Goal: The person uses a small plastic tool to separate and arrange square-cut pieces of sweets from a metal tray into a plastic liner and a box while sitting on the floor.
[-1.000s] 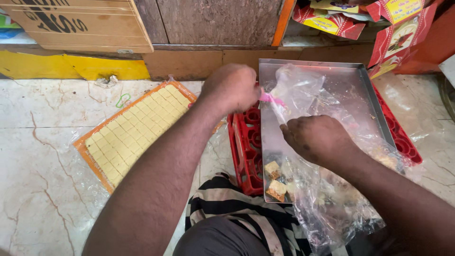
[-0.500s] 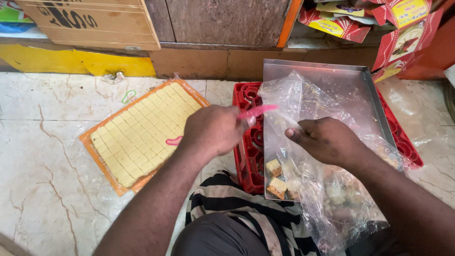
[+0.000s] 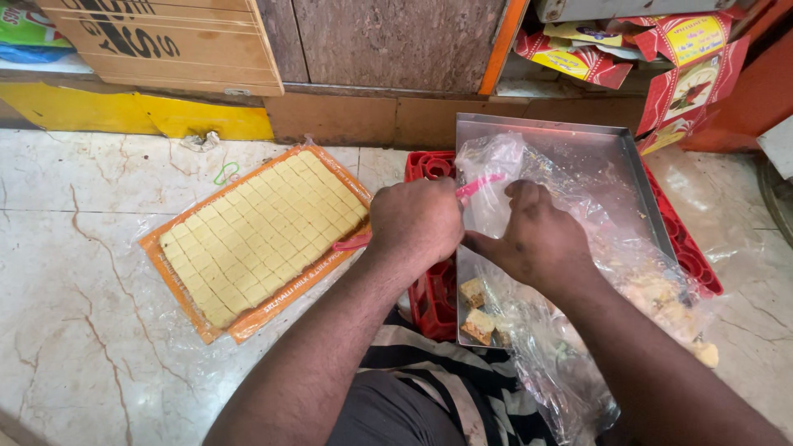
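Marble flooring, pale with brown veins, is filling the lower left of the view, and a wooden wall with cardboard boxes is running along the top. On the floor, an orange tray lined with clear film is holding a slab of pale yellow sweets cut into small squares. Just right of it, a red plastic crate is supporting a steel tray.

Both of the person's hands are meeting over the steel tray's left edge. The left hand is closing in a fist around a pink strip, whose other end is sticking out toward the orange tray. The right hand is pinching the gathered neck of a clear plastic bag between thumb and fingers. The bag is lying across the steel tray, with 2 loose sweet pieces sitting near the tray's lower left corner.
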